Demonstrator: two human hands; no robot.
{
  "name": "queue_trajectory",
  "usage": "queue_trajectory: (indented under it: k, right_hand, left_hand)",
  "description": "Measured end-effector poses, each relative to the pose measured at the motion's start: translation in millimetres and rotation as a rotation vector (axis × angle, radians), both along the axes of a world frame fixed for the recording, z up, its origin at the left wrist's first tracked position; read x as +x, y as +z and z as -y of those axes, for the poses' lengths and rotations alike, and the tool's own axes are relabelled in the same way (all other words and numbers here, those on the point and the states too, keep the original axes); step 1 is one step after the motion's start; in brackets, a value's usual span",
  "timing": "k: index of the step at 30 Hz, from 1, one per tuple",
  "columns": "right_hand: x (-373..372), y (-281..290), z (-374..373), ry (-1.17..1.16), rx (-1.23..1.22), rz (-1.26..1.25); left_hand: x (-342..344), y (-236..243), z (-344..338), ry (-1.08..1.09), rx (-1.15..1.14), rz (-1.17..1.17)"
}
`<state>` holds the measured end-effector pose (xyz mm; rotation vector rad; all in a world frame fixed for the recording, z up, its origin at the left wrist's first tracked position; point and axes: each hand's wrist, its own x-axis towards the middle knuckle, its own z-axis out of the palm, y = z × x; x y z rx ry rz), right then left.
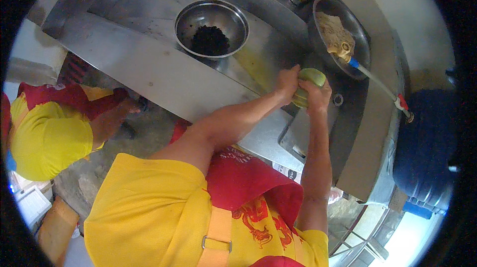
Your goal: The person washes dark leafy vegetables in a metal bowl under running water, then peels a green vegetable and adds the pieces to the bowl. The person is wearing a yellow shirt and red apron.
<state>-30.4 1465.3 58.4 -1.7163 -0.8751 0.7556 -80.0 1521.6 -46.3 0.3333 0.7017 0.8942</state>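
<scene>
Container (313,75), green, near the metal basin (361,43); I see the left hand (286,85) and right hand (319,95) clasping it; I judge it light, fairly stiff, slippery if wet, best held round its sides; metal bowl (235,22) stands farther left.

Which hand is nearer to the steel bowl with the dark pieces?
The left hand: it is at the green object, below and right of the steel bowl. The right hand holds that object, farther right.

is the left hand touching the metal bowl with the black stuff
Apart: the head view shows steel surface between the left hand and the metal bowl
</scene>
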Motion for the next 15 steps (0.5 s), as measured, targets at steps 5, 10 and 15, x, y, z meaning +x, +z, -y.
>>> queue_trajectory:
  k: [5, 10, 15]
  right_hand:
    - [-1.1, -2.0, -0.9, 0.024, 0.036, -0.072]
    - [7.5, -12.0, 1.5, 0.024, 0.064, -0.123]
    - [-5.1, -1.4, -2.4, 0.021, 0.035, -0.132]
  left_hand:
    - [1.7, -4.9, -3.4, -0.05, 0.022, 0.088]
    - [-11.2, 21.3, 2.8, -0.011, -0.034, 0.019]
    - [-1.1, -3.8, -6.6, -0.026, -0.079, 0.127]
